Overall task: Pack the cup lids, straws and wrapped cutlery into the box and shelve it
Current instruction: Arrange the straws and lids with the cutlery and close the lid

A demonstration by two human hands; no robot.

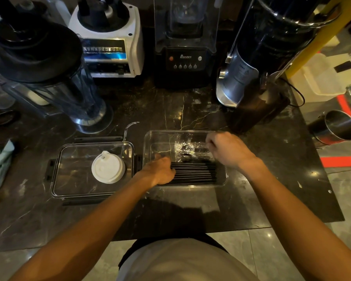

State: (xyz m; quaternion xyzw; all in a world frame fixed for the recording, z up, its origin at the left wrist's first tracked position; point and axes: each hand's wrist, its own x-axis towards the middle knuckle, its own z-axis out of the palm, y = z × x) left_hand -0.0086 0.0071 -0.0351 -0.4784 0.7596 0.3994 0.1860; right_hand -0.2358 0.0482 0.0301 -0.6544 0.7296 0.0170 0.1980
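Now both hands are reaching into the clear box (150, 138) on the dark counter (170, 209). Left hand (160, 171) is resting on the black straws (195, 171) lying along the box's near side, fingers curled over their ends. Right hand (227, 149) is hovering by the wrapped cutlery (186, 151) behind them; its grip cannot be made out. White cup lids (108, 167) are sitting on the box lid (73, 175) just left.
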